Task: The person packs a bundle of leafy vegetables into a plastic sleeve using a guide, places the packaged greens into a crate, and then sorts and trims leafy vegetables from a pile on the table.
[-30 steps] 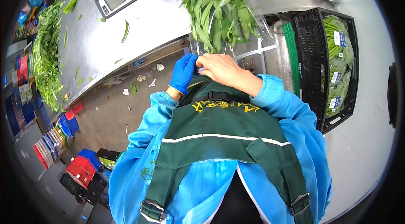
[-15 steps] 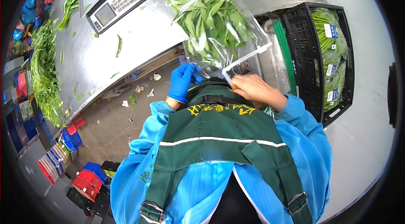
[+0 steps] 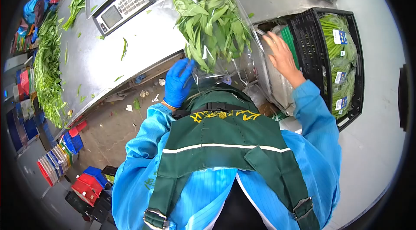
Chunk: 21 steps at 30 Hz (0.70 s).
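A clear plastic bag [image 3: 236,63] full of long leafy greens [image 3: 212,24] lies at the table's front edge, its mouth toward my apron. My left hand [image 3: 177,83], in a blue glove, is at the bag's lower left corner with its fingers apart. To the right of the bag, my bare right hand [image 3: 281,58] is open, fingers stretched out beside the bag's clear edge and above a plastic-lined container [image 3: 277,82]. Whether its fingertips touch the plastic is hard to tell.
A scale [image 3: 123,6] stands on the metal table [image 3: 99,52], left of the bag. Loose greens [image 3: 47,71] line the table's left edge. At the right, a black crate [image 3: 357,65] holds labelled bags of greens. Colored boxes stand on the floor at the lower left.
My right hand has let go of the white strip at the bag's mouth and moved up and right. The strip no longer shows there. My left hand has shifted slightly left.
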Each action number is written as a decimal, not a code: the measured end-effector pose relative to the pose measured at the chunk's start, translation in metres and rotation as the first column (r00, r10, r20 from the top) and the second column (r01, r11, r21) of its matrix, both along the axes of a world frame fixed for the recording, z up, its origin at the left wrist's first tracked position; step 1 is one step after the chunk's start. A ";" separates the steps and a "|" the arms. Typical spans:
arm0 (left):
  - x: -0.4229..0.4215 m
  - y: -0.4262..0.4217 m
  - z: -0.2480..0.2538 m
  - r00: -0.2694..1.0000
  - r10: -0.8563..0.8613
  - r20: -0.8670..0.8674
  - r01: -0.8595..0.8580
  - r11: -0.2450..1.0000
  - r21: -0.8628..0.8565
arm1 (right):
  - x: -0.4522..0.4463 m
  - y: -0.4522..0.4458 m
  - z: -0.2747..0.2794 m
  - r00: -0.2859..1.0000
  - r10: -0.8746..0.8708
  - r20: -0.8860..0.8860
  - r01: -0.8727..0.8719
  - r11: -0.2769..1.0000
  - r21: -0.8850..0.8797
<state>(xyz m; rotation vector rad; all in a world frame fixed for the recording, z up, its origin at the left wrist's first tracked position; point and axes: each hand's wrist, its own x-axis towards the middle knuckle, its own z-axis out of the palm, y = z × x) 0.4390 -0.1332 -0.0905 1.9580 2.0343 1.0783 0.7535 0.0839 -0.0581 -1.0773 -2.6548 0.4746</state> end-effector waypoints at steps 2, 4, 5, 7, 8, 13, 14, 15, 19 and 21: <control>-0.007 -0.001 -0.005 0.970 -0.205 -0.129 0.213 0.976 0.047 | -0.024 0.021 0.003 0.928 0.373 0.024 -0.370 0.906 0.204; -0.013 -0.005 -0.007 0.976 -0.186 -0.112 0.194 0.979 0.061 | -0.027 0.034 -0.005 0.879 0.476 0.032 -0.474 0.862 0.180; -0.015 -0.006 -0.007 0.980 -0.179 -0.087 0.185 0.980 0.071 | -0.028 0.040 -0.008 0.824 0.565 0.044 -0.564 0.813 0.146; -0.018 -0.010 -0.004 0.988 -0.141 -0.066 0.145 0.988 0.061 | -0.024 0.043 -0.013 0.839 0.544 -0.022 -0.537 0.833 0.136; -0.019 -0.010 0.000 0.995 -0.102 -0.024 0.103 0.993 0.062 | -0.021 0.045 -0.013 0.871 0.488 -0.067 -0.485 0.873 0.056; -0.029 0.005 0.007 0.992 -0.060 0.113 0.054 0.997 0.056 | -0.020 0.041 -0.010 0.956 0.157 -0.249 -0.215 0.950 -0.227; -0.032 0.006 -0.002 0.977 0.082 0.196 -0.077 0.996 -0.032 | -0.022 0.042 -0.010 0.956 0.156 -0.248 -0.213 0.951 -0.226; -0.036 0.008 -0.011 0.939 0.225 0.262 -0.196 0.972 -0.130 | -0.026 0.043 -0.012 0.949 0.019 -0.315 -0.139 0.920 -0.366; -0.043 0.032 -0.027 0.477 0.526 0.704 -0.375 0.846 -0.378 | -0.049 0.041 -0.016 0.911 -0.321 -0.260 0.039 0.693 -0.720; -0.052 0.030 -0.033 0.487 0.558 0.672 -0.330 0.830 -0.450 | -0.048 0.042 -0.037 0.907 -0.366 -0.207 0.078 0.630 -0.773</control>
